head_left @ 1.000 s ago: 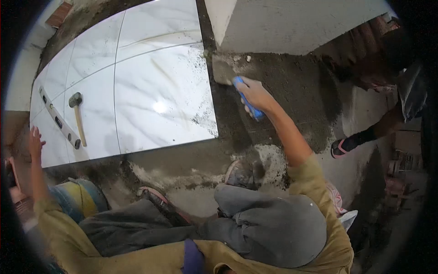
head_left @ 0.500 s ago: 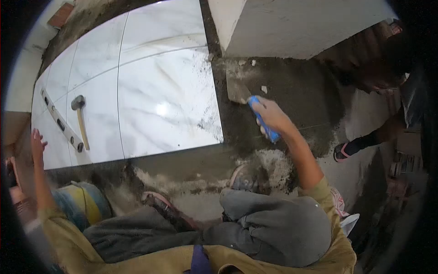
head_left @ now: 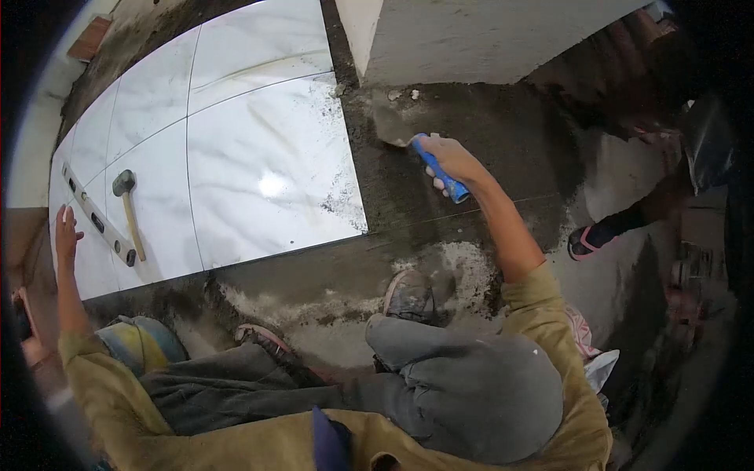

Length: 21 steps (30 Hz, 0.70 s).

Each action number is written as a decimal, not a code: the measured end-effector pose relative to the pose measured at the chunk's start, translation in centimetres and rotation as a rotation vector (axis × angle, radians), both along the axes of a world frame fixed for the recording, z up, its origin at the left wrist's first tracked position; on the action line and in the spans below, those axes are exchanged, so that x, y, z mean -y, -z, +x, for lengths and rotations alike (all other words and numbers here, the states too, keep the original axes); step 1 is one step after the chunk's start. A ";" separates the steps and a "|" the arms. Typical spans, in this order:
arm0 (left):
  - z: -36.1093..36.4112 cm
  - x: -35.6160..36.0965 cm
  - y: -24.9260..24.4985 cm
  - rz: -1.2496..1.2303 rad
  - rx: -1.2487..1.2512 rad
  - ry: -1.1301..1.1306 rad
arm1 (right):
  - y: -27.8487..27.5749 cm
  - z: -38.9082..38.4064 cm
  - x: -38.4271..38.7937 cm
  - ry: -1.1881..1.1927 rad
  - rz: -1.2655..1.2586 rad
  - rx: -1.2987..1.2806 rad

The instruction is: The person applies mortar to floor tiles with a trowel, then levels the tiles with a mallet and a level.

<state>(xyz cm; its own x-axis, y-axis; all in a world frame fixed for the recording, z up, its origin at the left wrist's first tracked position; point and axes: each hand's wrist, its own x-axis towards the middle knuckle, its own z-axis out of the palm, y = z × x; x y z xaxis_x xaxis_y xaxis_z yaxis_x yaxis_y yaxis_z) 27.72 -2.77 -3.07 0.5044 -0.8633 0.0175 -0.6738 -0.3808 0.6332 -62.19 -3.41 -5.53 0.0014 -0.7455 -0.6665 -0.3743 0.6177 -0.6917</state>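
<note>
My right hand (head_left: pixel 452 162) is closed around the blue handle of a trowel (head_left: pixel 390 124). The trowel's metal blade lies over the dark mortar bed (head_left: pixel 487 118), right of the white marbled tiles (head_left: pixel 267 157). At the far left, my left hand (head_left: pixel 67 235) is empty with its fingers apart, beside a spirit level (head_left: pixel 96 216) that rests on the tiles. A rubber mallet (head_left: pixel 129 212) with a wooden handle lies just right of the level.
A pale wall corner (head_left: pixel 448 43) stands behind the mortar. A string line (head_left: pixel 503 206) crosses the bed. By my left knee is a blue and yellow bucket (head_left: pixel 141 345). Another person's sandalled foot (head_left: pixel 583 242) is at right. A brick (head_left: pixel 90 38) sits at the far left.
The trowel and my right hand have shifted a little up and left in view, partly because the whole view has moved. My left hand stays near the level with fingers apart.
</note>
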 end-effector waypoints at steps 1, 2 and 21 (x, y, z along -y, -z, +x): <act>-0.5 0.0 -0.8 0.020 0.057 0.047 | 0.2 -0.9 -0.3 0.036 -0.057 0.008; -1.0 -0.5 -1.3 0.046 0.116 0.086 | 0.2 -2.1 -0.1 0.024 -0.068 0.002; 6.3 -4.4 -1.4 -0.016 0.038 -0.032 | -1.5 -1.4 3.9 -0.709 -0.333 -1.015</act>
<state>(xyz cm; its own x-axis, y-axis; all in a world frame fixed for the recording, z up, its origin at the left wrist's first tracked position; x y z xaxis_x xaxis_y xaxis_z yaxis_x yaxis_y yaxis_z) 33.97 1.63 -1.66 0.5303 -0.8463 0.0511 -0.6852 -0.3923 0.6137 -63.61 -7.29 -3.99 0.0678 -0.9205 -0.3848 -0.9967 -0.0795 0.0145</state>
